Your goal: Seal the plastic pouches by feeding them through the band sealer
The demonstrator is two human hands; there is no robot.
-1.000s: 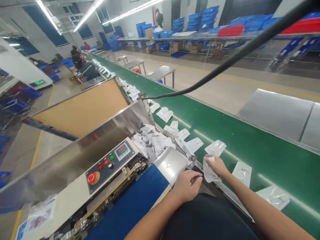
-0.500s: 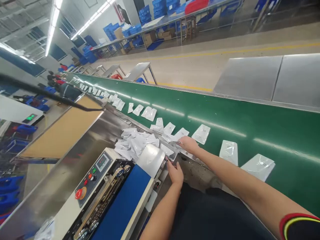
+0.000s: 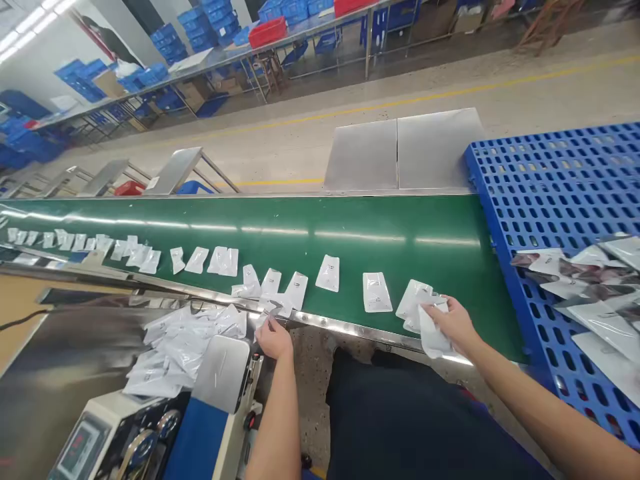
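My right hand [image 3: 456,328] pinches a white pouch [image 3: 433,333] over the near edge of the green conveyor belt [image 3: 280,230]. Behind that pouch, another printed white pouch [image 3: 413,301] lies on the belt, partly overlapped. My left hand [image 3: 275,340] is at the belt's metal rim, fingers closed on a white pouch [image 3: 261,321] that is mostly hidden. Several pouches lie just beyond it, such as a white pouch [image 3: 297,291]. A heap of white pouches [image 3: 183,347] sits to the left of my left hand, by the sealing machine [image 3: 100,427].
A blue slatted pallet-like rack [image 3: 550,180] at right carries a pile of pouches [image 3: 600,287]. The machine's metal end plate [image 3: 223,373] and blue belt [image 3: 197,433] stand close to my left forearm. Metal tables [image 3: 365,157] line the far side.
The view has swung right, bringing the blue rack into sight. My right hand has moved right along the belt to a pouch there. My left hand has gone from the machine's end to the belt rim.
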